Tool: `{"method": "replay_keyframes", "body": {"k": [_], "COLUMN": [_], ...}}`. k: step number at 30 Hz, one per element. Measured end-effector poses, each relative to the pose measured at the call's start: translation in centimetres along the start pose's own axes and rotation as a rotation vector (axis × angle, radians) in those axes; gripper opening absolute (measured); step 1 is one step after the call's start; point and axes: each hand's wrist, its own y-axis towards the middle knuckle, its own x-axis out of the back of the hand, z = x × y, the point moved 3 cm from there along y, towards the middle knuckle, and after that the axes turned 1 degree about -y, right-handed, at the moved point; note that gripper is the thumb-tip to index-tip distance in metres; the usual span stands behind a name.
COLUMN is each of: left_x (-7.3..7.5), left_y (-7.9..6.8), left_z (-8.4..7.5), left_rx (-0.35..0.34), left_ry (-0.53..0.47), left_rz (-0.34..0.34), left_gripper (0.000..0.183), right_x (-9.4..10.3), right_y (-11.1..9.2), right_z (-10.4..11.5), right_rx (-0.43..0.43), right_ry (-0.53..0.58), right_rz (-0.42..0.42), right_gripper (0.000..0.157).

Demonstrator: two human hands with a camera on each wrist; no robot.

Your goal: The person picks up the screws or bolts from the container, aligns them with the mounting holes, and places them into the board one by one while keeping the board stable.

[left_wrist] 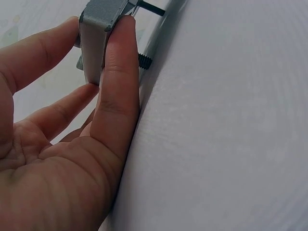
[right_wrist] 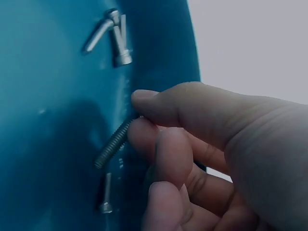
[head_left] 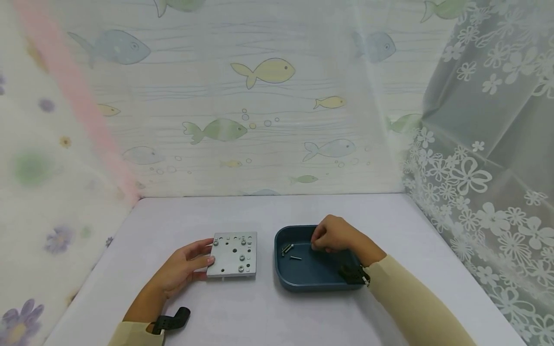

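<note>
A square grey metal plate (head_left: 233, 254) with holes and several fitted screws lies on the white table. My left hand (head_left: 187, 266) holds its left edge, thumb on top and fingers against the side. In the left wrist view the plate (left_wrist: 95, 29) is pinched between thumb and forefinger, with screw ends poking out below. My right hand (head_left: 331, 235) is inside a dark blue tray (head_left: 303, 281), its fingertips pinching a silver screw (right_wrist: 114, 143). Loose screws (head_left: 288, 250) lie on the tray floor; two more screws (right_wrist: 115, 41) show in the right wrist view.
The white table (head_left: 268, 312) is walled by fish-patterned fabric at the back and floral lace curtains (head_left: 484, 168) on the right. A pale floral curtain hangs on the left. Both wrists carry black camera mounts.
</note>
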Motion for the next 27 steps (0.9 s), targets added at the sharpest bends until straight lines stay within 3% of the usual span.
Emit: {"method": "replay_keyframes", "body": {"k": [8, 27], "left_x": [0.0, 0.2], "left_y": [0.0, 0.3], "left_z": [0.0, 0.3], "left_rx": [0.0, -0.001], "left_ry": [0.006, 0.017], "left_rz": [-0.003, -0.013], "left_gripper": [0.078, 0.078], "right_x": [0.5, 0.6], "right_y": [-0.2, -0.9], "right_z": [0.8, 4.1], "right_rx": [0.079, 0.166], "right_ry": [0.072, 0.208], "right_rz": [-0.017, -0.24], "right_gripper": [0.006, 0.006]}}
